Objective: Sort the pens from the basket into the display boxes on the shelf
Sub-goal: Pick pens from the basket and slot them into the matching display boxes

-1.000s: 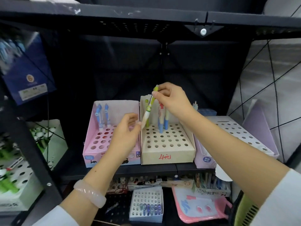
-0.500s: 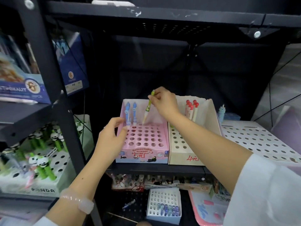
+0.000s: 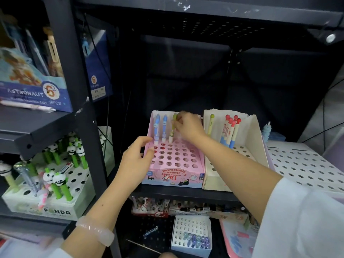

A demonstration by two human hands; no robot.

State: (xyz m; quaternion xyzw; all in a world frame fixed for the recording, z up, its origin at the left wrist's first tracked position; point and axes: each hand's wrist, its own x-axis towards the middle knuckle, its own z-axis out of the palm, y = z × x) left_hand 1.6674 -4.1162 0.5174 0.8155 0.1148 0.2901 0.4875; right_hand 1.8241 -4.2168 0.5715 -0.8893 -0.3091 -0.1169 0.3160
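A pink display box (image 3: pixel 173 174) with rows of holes sits on the black shelf. Two blue pens (image 3: pixel 160 129) stand in its back row. My right hand (image 3: pixel 188 126) pinches a green pen (image 3: pixel 173 127) that stands upright in the back row beside them, its tip in or at a hole. My left hand (image 3: pixel 136 161) holds the pink box's left wall, fingers curled over the edge. A cream box (image 3: pixel 247 155) to the right holds a green pen (image 3: pixel 210 125) and several red-topped pens (image 3: pixel 229 131). The basket is not in view.
A white perforated box (image 3: pixel 305 164) stands at the right. On the left shelf unit a panda pen box (image 3: pixel 44 205) holds several green pens. Below the shelf lie a small white box (image 3: pixel 191 235) with pens, a pink tray (image 3: pixel 236 237), and a black upright post (image 3: pixel 83 101).
My right hand carried the green pen from over the cream box leftward and down into the pink box's back row. My left hand moved to the pink box's left wall. The view shifted right.
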